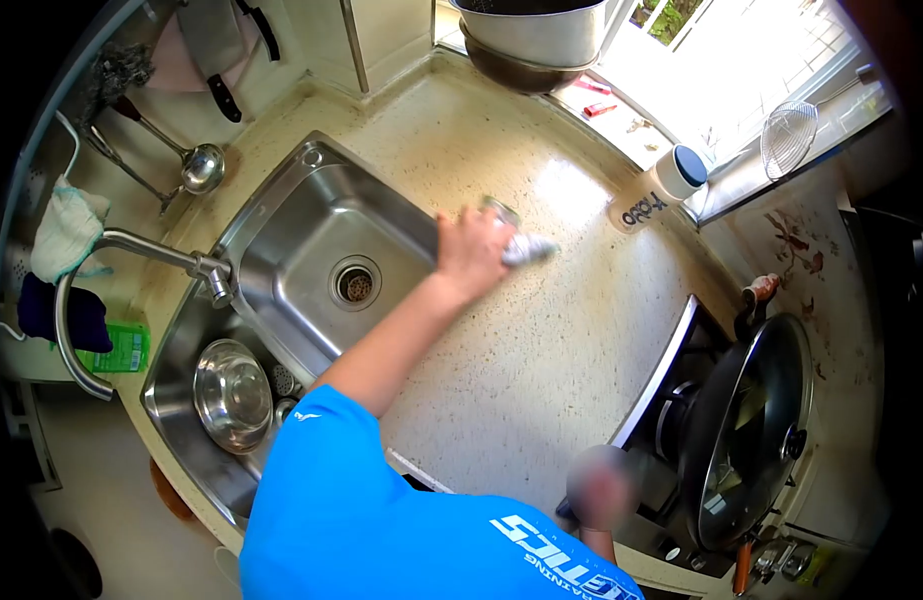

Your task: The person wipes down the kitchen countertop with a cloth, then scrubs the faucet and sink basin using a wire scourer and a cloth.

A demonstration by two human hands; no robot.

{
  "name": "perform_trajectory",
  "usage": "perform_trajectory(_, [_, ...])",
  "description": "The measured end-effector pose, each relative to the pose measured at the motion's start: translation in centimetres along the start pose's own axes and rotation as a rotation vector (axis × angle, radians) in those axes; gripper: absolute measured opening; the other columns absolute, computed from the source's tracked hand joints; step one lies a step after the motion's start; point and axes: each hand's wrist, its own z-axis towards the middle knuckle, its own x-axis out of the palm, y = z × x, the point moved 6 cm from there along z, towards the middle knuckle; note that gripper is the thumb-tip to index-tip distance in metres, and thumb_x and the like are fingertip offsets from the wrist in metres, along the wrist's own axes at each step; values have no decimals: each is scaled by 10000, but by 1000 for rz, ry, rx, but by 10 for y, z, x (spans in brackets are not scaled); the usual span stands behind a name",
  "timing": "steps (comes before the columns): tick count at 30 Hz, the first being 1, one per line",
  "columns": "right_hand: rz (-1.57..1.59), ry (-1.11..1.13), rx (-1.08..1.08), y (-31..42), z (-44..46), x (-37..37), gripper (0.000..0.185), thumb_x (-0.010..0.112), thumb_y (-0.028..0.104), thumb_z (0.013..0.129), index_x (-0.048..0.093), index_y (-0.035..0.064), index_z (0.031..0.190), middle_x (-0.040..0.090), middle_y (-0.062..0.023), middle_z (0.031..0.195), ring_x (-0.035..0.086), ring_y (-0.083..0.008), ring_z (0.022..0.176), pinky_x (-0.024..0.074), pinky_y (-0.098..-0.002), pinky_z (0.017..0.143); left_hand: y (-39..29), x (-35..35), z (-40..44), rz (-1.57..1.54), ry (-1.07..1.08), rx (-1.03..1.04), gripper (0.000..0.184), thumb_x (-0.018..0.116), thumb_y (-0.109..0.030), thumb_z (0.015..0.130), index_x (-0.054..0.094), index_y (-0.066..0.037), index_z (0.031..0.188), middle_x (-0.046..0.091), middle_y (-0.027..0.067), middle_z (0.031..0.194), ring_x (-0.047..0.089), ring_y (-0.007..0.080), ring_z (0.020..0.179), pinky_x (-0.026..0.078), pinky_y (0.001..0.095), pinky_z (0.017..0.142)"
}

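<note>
Stage: by judgement under way, a crumpled grey-white cloth (529,250) lying against the speckled beige stone-look tabletop (521,400). Whether the dark specks are stain or pattern cannot be told, so finished and remaining portions cannot be separated.

Count, largest first:
- Tabletop: one.
- Stainless-steel sink (286,240), two basins: one.
- Round black pan with glass lid (746,430), on the black stove (696,345): one.
- Round shiny steel bowl (231,395), in the nearer basin: one.
- Pale bottle with blue cap (646,200), far side of tabletop: one.
- Hands: two. Left hand (474,248), fingers bent and closed over the cloth; right hand (599,487), blurred, beside the stove, fingers' state cannot be told.
- Cloth: one, under the left hand, between sink and bottle.
</note>
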Motion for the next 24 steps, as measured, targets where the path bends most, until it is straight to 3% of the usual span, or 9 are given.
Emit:
perform_trajectory(2, [62,-63,-4,-6,-10,8,152,507,196,936,599,88,990,617,-74,923,594,-194,820,505,-313,716,48,-1,17,-109,92,-294,489,763,-406,733,626,-222,1164,560,70,1192,504,266,1122,395,522,916])
perform_trajectory(6, [132,-105,4,-17,-29,26,179,486,217,953,593,88,1017,609,-66,933,585,-186,829,500,-313,726,146,-14,26,23,-131,-498,486,721,-437,754,613,-237,1184,565,49,1228,503,287,1146,421,525,893])
perform_trajectory(8, [143,-96,10,-21,-35,32,193,476,227,962,590,88,1031,605,-61,938,581,-182,833,498,-313,730,189,-19,30,-2,-207,-612,486,690,-454,776,604,-217,1192,557,95,1240,486,302,1179,395,569,924])
perform_trajectory(11, [180,-103,11,-22,-47,45,190,490,227,956,594,88,1034,604,-60,936,581,-182,830,499,-315,726,207,-17,47,88,-159,-764,485,649,-463,796,594,-207,1204,549,113,1246,464,323,1206,400,565,920])
perform_trajectory(14, [210,-116,6,-19,-57,55,178,519,219,940,603,90,1029,605,-62,929,585,-185,823,502,-316,717,191,-9,74,91,-189,-818,484,631,-460,803,591,-183,1198,534,137,1260,443,346,1221,405,569,914])
perform_trajectory(15, [216,-119,3,-18,-59,57,175,529,216,934,606,90,1027,605,-62,926,587,-185,821,503,-317,714,179,-6,86,56,-209,-781,534,642,-456,792,569,-139,1216,543,161,1239,455,372,1201,414,536,927])
perform_trajectory(17, [228,-125,0,-17,-64,64,169,548,211,924,611,91,1024,606,-63,921,589,-187,816,505,-318,708,154,8,113,46,-283,-672,517,636,-455,802,573,-144,1211,543,155,1237,464,375,1183,419,526,930])
perform_trajectory(21, [241,-126,0,-17,-82,86,161,588,200,902,623,93,1017,608,-65,912,594,-190,807,509,-320,695,85,19,176,-97,-75,-464,519,629,-446,819,552,-158,1245,516,129,1265,431,362,1210,428,507,955])
perform_trajectory(24, [269,-142,2,-17,-68,64,134,592,202,901,621,91,970,601,-68,867,584,-198,764,498,-328,661,31,25,195,-38,-15,-399,521,610,-453,838,539,-177,1274,504,115,1279,412,339,1228,439,479,962])
